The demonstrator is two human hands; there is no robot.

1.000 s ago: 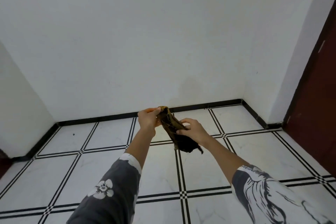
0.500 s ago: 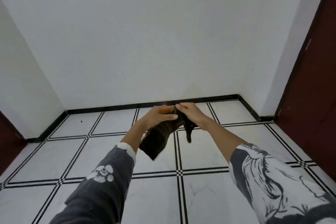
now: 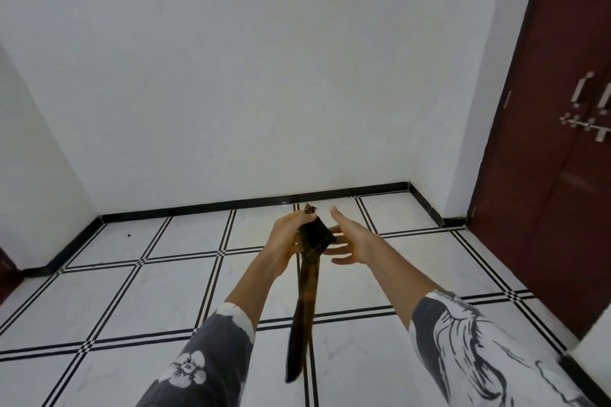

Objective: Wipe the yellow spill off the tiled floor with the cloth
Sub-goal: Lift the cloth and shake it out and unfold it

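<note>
A dark brown cloth hangs in the air in front of me as a long narrow strip. My left hand grips its bunched upper end. My right hand is just to the right of that end, fingers spread and straight; its fingertips reach behind the cloth's top. A faint yellowish tint shows on the white floor tile behind my left hand, near the back wall. Both forearms stretch forward over the tiled floor.
White walls with a black skirting close off the back and left. A dark red door with metal latches stands at the right. A small dark speck lies on a far left tile.
The cloth has dropped from a bunch held by both hands into a long hanging strip. My right hand has let go and spread its fingers. The view has tilted up a little.
</note>
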